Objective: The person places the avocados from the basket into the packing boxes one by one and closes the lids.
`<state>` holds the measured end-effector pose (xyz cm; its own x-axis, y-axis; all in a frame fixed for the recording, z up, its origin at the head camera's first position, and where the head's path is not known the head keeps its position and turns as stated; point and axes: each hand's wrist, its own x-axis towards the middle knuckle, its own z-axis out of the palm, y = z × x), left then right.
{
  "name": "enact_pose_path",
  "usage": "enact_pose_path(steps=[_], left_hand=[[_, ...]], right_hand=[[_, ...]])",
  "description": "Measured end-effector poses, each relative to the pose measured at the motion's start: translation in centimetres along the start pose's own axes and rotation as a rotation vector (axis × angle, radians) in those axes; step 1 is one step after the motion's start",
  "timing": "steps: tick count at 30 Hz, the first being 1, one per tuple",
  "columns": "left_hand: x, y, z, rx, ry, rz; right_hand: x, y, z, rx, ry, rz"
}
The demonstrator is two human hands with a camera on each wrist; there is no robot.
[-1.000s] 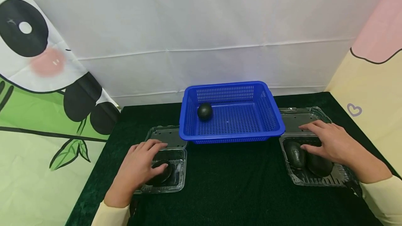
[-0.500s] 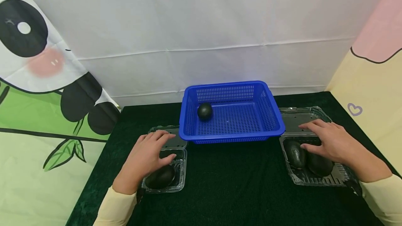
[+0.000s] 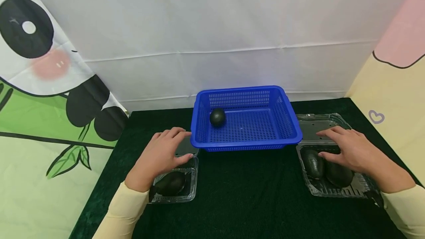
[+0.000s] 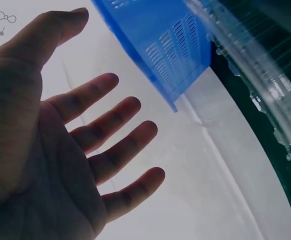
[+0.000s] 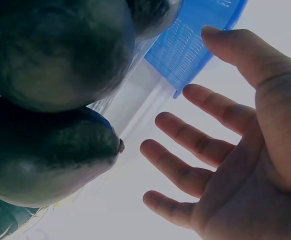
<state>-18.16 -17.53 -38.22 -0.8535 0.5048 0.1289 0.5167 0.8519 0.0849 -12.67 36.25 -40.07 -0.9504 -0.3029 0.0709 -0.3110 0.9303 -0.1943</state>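
My left hand (image 3: 162, 158), fingers spread and holding nothing, hovers above the left clear plastic clamshell (image 3: 193, 191), near the basket's left side. One dark avocado (image 3: 170, 183) lies in that clamshell, below the hand. My right hand (image 3: 353, 150) hovers over the right clamshell (image 3: 356, 191), thumb and fingers apart. Two dark avocados there show in the head view, a left one (image 3: 313, 164) and a right one (image 3: 338, 174). From the right wrist, a stem-ended avocado (image 5: 60, 160) and others appear beside the fingers, apart from them.
A blue plastic basket (image 3: 245, 146) stands between the clamshells, with one avocado (image 3: 217, 117) at its left side. The right clamshell's lid (image 3: 308, 128) lies folded back beside the basket. Dark green cloth (image 3: 245, 194) covers the table, and a white sheet (image 3: 232, 36) hangs behind.
My left hand has moved forward and to the right, away from the avocado in the left clamshell, which now shows more fully. My right hand has stayed in place.
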Motion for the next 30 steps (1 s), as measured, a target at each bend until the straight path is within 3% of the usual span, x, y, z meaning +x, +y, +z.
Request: enact_pose_path(steps=[6,16,22,30], left_hand=[[1.6,0.2,-1.0,0.024,0.021,0.025],[4.5,1.1,-1.8,0.072,-0.019,0.052],[6.6,1.4,-1.4,0.076,-0.058,0.046],[9.0,1.4,-0.8,0.073,-0.056,0.055]], right_hand=[[0.0,-0.1,0.0,-0.002,0.004,-0.008],[-0.1,0.0,0.1,-0.014,0.019,-0.019],[-0.1,0.0,0.1,-0.011,0.022,-0.021],[-0.2,0.0,0.1,-0.007,0.016,-0.02]])
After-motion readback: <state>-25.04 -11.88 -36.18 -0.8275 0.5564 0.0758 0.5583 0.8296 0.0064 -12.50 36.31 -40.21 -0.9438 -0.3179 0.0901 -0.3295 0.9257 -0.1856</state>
